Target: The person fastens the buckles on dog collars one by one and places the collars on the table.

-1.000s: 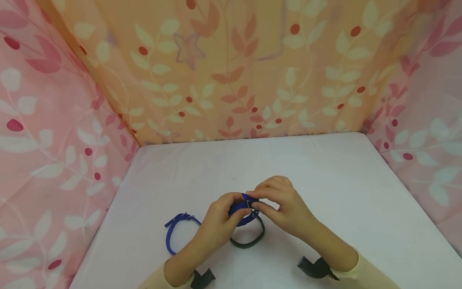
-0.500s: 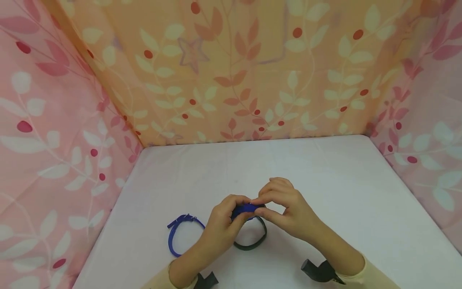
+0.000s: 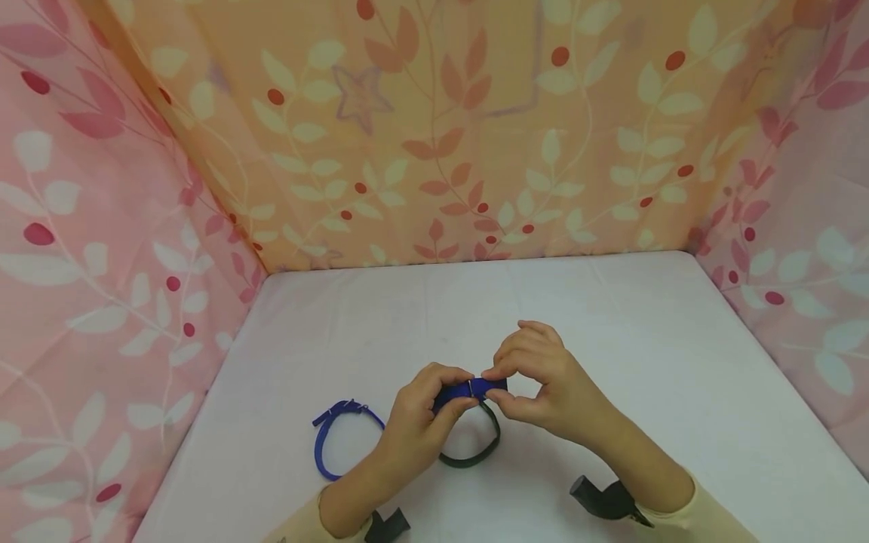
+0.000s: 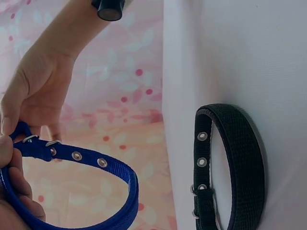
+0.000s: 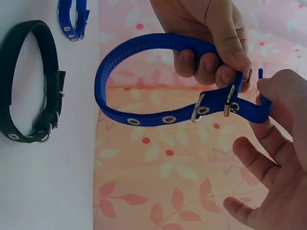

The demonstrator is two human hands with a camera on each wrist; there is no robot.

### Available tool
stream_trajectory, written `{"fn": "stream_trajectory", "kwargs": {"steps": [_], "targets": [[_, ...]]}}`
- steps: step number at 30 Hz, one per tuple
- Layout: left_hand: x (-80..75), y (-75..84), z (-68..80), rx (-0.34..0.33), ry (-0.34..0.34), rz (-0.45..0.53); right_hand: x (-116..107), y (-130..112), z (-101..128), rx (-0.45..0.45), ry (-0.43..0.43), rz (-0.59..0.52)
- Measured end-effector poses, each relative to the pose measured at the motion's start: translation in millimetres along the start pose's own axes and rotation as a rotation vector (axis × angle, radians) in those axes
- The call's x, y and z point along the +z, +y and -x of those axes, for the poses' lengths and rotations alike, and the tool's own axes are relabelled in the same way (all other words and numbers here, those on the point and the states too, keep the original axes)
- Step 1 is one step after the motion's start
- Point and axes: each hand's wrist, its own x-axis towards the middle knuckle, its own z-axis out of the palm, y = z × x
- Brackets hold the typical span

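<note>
Between my hands I hold a blue dog collar [image 3: 458, 392], lifted above the table. My left hand [image 3: 414, 422] grips its band beside the buckle. With thumb and index finger, my right hand [image 3: 550, 377] pinches the strap's tail, its other fingers spread. In the right wrist view the collar's band [image 5: 151, 120] forms a loop with metal eyelets. The tail [image 5: 259, 115] bends past the metal buckle [image 5: 231, 100] into the right fingers. A dark green collar [image 4: 248, 163], fastened in a loop, lies on the table below the hands.
A second, thinner blue collar [image 3: 319, 445] lies left of the left forearm, partly hidden by it. The white table [image 3: 380, 317] is enclosed by floral-patterned cloth [image 3: 434, 173]. Black camera mounts [image 3: 604, 498] hang at both wrists.
My right hand has moved slightly right, away from the left, drawing the strap's tail with it. The held collar has turned, its band now facing the head camera. The other collars stay put.
</note>
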Motion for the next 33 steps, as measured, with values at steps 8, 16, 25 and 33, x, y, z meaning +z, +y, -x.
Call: {"fn": "stream_trajectory", "kwargs": {"steps": [8,16,25,33], "targets": [[0.0,-0.4,0.9,0.030,0.009,-0.012,-5.2,-1.4,0.0,0.050,-0.075,0.078],[0.0,-0.9,0.2,0.069,0.036,0.012,-3.0,-3.9,0.6,0.012,-0.071,0.142],[-2.1,0.9,-1.3,0.056,0.046,0.071,2.5,-6.5,0.2,0.012,0.001,0.090],[-7.7,5.0,-2.3,-0.094,0.050,0.188,3.3,-1.3,-1.4,0.009,0.079,-0.104]]}}
